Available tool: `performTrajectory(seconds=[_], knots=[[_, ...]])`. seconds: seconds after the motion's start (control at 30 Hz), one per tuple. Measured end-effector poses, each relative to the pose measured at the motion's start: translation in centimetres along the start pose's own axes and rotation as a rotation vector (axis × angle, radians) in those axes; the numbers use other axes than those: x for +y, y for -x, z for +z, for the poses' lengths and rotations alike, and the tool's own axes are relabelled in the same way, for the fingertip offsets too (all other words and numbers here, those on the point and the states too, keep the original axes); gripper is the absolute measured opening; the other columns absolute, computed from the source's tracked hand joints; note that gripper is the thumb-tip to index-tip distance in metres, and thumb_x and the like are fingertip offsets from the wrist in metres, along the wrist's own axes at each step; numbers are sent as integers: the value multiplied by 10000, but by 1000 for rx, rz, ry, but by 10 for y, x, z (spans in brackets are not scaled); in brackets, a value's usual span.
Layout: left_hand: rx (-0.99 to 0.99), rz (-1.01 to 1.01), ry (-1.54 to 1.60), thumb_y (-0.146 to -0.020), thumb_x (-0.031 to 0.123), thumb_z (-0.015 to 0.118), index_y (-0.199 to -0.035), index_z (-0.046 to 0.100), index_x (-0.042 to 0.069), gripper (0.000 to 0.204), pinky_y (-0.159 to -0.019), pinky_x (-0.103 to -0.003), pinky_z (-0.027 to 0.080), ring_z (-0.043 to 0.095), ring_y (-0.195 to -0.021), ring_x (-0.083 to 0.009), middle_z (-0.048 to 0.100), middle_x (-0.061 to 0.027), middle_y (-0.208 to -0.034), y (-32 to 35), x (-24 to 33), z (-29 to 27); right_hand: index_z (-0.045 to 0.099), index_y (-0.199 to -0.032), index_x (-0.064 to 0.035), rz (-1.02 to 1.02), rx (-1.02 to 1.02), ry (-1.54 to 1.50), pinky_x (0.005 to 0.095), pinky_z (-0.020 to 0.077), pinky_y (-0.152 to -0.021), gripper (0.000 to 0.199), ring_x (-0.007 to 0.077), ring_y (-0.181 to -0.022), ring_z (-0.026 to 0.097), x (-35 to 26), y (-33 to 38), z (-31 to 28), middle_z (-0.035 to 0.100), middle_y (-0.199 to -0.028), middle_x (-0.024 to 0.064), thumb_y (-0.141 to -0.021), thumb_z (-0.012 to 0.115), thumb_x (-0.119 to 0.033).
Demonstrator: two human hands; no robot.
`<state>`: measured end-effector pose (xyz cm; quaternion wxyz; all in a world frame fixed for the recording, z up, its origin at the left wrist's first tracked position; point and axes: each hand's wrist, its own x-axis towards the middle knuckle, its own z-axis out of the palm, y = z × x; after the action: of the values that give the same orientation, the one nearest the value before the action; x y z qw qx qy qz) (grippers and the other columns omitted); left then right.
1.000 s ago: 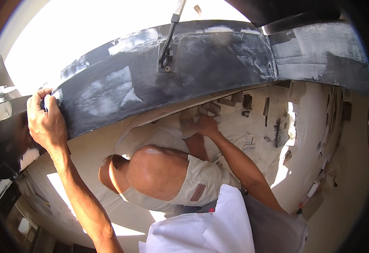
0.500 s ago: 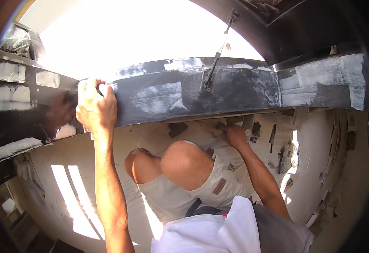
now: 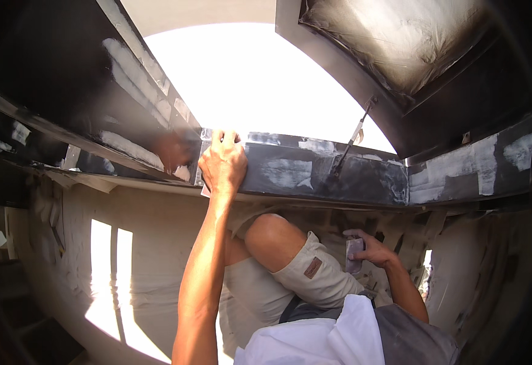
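Note:
My left hand (image 3: 223, 163) is at the left end of a long black panel (image 3: 351, 182) patched with whitish filler. Its fingers are bent over the panel's top edge. A small pale pinkish corner (image 3: 205, 191) shows below the hand; I cannot tell what it belongs to. My right hand (image 3: 378, 250) is beside my bent knee, below the panel. Between its thumb and fingers is a flat purple-grey sanding pad (image 3: 354, 255), held clear of the panel.
A thin gas strut (image 3: 350, 149) rises from the panel to a raised black lid (image 3: 333, 55), partly covered in plastic film (image 3: 393, 36). Black boards with filler streaks (image 3: 132, 149) run along the left. Pale sheeting (image 3: 156, 213) covers the floor, with dark scraps on the right.
My right hand has come back from the floor scraps near the panel with the sanding pad in it. The view has shifted left and up; my left hand stays on the panel's end.

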<state>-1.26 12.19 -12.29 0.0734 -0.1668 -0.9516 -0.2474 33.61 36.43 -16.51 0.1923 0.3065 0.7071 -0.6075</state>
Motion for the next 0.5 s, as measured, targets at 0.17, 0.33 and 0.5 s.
performTrajectory(seconds=[0.17,0.33,0.5], knots=[[68,26,-11,-856,159,542,-982,697,146,201,-780,-504,530,680,-887,-372,653,-91,-1070,1,-8,0,681,-1153,-7,-255,-54,-148,293,537,-808,359,136,-867,670,-115,13,5,716,-958,65,-846,804,-146],[174,101,11,-848,131,586,-912,670,119,106,-704,-492,530,687,-789,-363,658,-94,-1002,2,-6,12,585,-1227,13,-448,-47,-469,330,604,-730,374,193,-836,718,-185,-22,30,713,-934,109,-952,711,-206],[155,54,29,-846,143,582,-910,683,140,120,-738,-490,533,686,-827,-353,657,-73,-999,1,-5,10,501,-1329,19,-351,-258,-544,367,596,-851,456,223,-1065,678,-217,-66,40,679,-1099,169,-981,674,-221]])
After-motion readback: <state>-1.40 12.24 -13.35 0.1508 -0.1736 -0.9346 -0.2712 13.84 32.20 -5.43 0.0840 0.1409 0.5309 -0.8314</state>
